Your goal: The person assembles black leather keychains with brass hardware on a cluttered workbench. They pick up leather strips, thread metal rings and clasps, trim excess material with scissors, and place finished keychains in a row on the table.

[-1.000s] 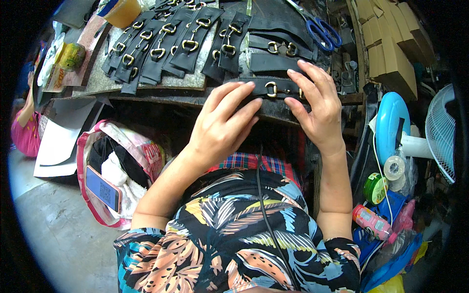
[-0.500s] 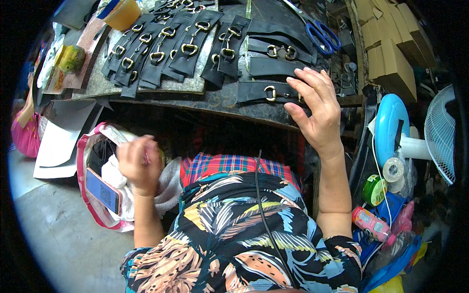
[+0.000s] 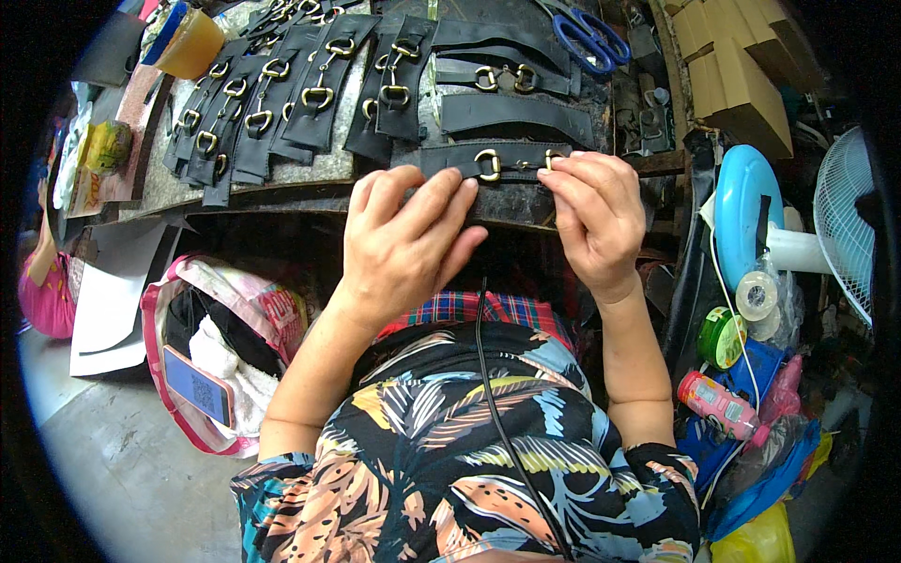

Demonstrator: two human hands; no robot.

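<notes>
A black leather strap with a gold-coloured metal horsebit (image 3: 488,165) lies along the table's near edge. My right hand (image 3: 601,220) has its thumb and fingertips closed on the horsebit's right-hand ring. My left hand (image 3: 404,230) is at the strap's left end, fingers bent forward and thumb apart, with nothing gripped; its fingertips touch or nearly touch the leather. Just beyond lies a plain black leather strip (image 3: 516,122). Past that is a slit black piece with a second horsebit (image 3: 505,79), under another dark strip.
Several finished-looking straps with metal bits (image 3: 317,97) overlap on a pale board at left. Blue-handled scissors (image 3: 591,42) lie at the back right. A tub (image 3: 190,44) stands far left. A fan (image 3: 845,220) and cardboard boxes (image 3: 737,84) are at right; a bag holding a phone (image 3: 199,385) sits below left.
My left hand has come up from beside the bag to the strap's left end. My right hand, spread before, has closed on the ring. The whole view has shifted slightly.
</notes>
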